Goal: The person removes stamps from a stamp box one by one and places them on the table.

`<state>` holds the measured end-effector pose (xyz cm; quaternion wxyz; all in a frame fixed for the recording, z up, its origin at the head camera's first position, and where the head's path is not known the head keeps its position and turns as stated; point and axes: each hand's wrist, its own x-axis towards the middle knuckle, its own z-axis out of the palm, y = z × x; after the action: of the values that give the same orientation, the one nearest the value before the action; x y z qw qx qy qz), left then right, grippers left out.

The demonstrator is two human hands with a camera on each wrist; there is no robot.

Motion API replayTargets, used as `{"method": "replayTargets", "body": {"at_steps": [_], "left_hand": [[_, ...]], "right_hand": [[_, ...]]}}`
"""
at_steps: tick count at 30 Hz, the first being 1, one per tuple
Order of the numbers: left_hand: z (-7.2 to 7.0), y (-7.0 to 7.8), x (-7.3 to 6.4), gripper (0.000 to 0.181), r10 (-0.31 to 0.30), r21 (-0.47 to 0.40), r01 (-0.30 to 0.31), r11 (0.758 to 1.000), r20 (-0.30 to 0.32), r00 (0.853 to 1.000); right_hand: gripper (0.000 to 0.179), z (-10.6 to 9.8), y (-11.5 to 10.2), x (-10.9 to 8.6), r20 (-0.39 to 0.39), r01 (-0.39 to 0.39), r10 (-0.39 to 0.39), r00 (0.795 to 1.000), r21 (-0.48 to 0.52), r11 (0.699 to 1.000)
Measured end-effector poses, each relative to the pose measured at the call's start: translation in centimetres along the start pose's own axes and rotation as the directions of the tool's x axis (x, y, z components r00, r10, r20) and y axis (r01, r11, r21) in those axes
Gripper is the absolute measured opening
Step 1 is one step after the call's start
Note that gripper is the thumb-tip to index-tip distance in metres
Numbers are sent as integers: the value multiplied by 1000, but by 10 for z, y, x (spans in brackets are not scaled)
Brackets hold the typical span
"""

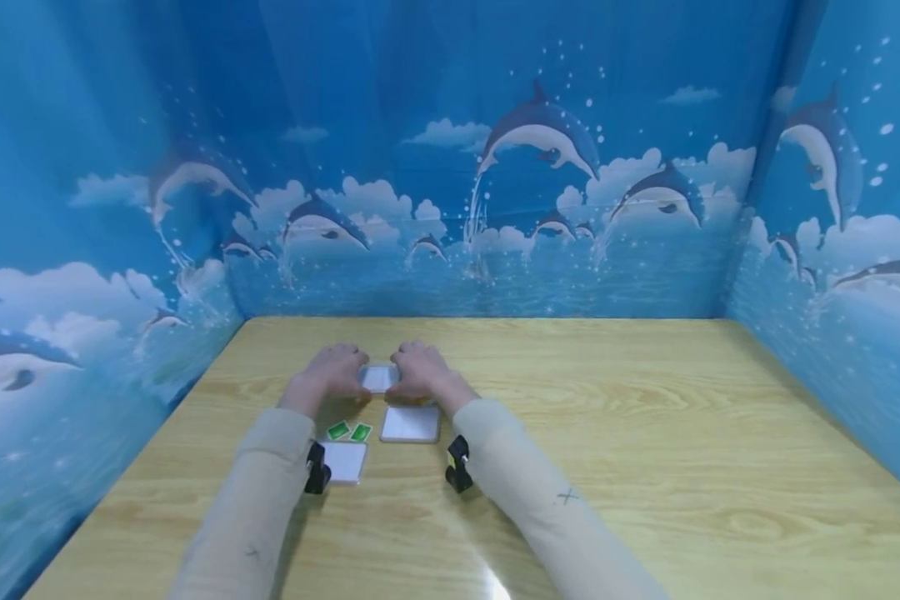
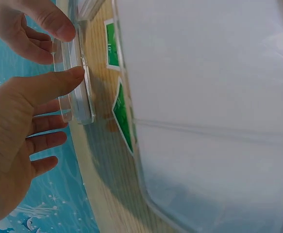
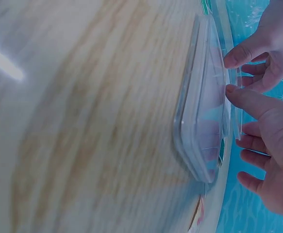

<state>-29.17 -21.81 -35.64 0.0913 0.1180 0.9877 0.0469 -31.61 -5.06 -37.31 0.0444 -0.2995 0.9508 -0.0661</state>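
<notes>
In the head view my left hand (image 1: 336, 372) and right hand (image 1: 422, 372) hold a small flat clear plastic box (image 1: 378, 379) between them, one at each side. The left wrist view shows my left thumb on the near edge of this box (image 2: 85, 97), fingers behind it. A clear panel, like a lid, stands along its far side there. In the right wrist view, my right thumb and fingers grip the same box (image 3: 232, 111) the same way. A second flat clear box with a white face (image 1: 410, 425) lies just in front of my right hand.
A third clear box (image 1: 343, 463) lies nearer, beside my left wrist. Two small green cards (image 1: 361, 432) lie between the boxes. The edge of a reddish card (image 3: 199, 213) shows low in the right wrist view. A dolphin-print curtain (image 1: 495, 275) borders the wooden table (image 1: 645, 450).
</notes>
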Motion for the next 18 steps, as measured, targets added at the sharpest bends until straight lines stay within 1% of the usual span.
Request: {"method": "replayTargets", "body": {"at_steps": [5,10,13,18], "left_hand": [[3,0,0,68,-25,-20,25,999,6,1000],[7,-2,3,68,-23,-9,23,1000,-3,1000],[9,-3,5,68,-9,2,9,1000,-13,1000],[9,-4,5,68,-5,10,5,1000,-23,1000]], "right_hand": [[66,1,-2,-1,10,0,0,1000,-1,1000],[65,2,-2,0,20,10,-9,1000,-33,999],[65,3,-2,1,23,12,-11,1000,-45,999],[64,4,-3,2,30,17,-15,999,-56,998]]}}
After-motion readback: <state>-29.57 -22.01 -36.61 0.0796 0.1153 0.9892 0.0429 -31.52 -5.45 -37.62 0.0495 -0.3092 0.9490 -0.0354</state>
